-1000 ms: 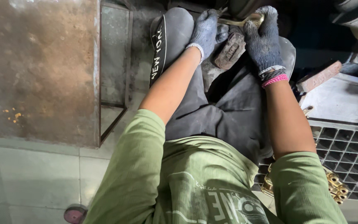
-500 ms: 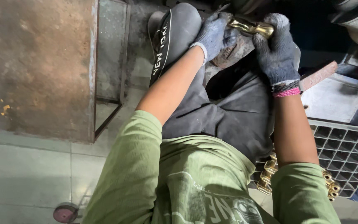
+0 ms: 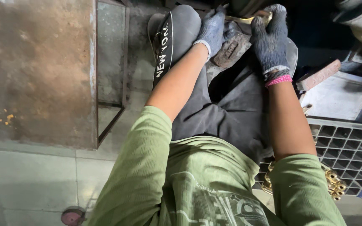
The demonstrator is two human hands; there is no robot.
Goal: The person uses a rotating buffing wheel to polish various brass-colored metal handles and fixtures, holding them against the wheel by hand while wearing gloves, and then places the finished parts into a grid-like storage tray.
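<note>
The brass rod (image 3: pixel 248 19) lies crosswise above the person's knees, just beyond the worn block (image 3: pixel 230 49). The right hand (image 3: pixel 270 39) is clenched around the rod's right end; the left hand (image 3: pixel 213 28) meets its left end, whether gripping I cannot tell.

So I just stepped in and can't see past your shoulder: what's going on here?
A seated person in a green shirt holds a brass-coloured metal piece between both gloved hands above the knees. The left hand grips its near end, the right hand closes over the other. A worn block rests on the lap beneath. More brass parts lie by a grey grid crate at the right.
</note>
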